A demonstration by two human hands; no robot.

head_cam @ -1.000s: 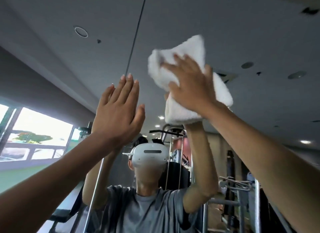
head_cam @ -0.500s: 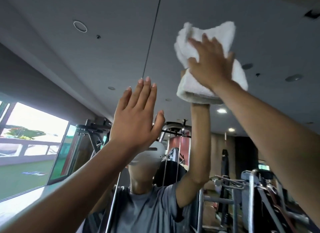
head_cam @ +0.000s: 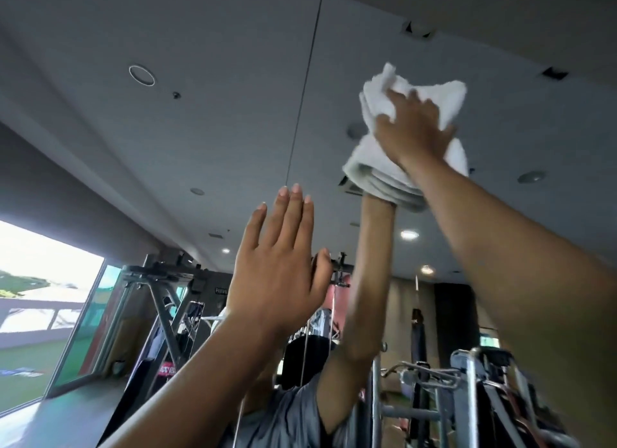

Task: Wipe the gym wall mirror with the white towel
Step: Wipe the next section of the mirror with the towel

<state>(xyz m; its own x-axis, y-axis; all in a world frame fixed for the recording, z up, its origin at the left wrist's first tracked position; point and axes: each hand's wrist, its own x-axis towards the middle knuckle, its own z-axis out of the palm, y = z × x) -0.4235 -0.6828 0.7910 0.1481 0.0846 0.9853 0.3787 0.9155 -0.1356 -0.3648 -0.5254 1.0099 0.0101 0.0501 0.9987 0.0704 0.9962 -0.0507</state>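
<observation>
The wall mirror (head_cam: 200, 130) fills the view and reflects the ceiling and the gym. My right hand (head_cam: 412, 132) is raised high at the upper right, fingers spread flat over the folded white towel (head_cam: 377, 100), pressing it against the glass. My left hand (head_cam: 280, 264) lies flat on the mirror lower down, near the centre, fingers straight and together. A thin vertical seam (head_cam: 305, 80) between mirror panels runs down just above my left fingertips. My own reflection, a raised arm and grey shirt (head_cam: 283, 417), shows between my two forearms.
Reflected in the glass are a weight machine frame (head_cam: 160, 294) at lower left, metal racks (head_cam: 467, 381) at lower right, a hanging punch bag (head_cam: 417, 334), recessed ceiling lights and a bright window (head_cam: 36, 297) at far left.
My right hand has slid the towel to the right across the glass. My left hand has shifted right and lower in view, still flat on the mirror. The view has panned right.
</observation>
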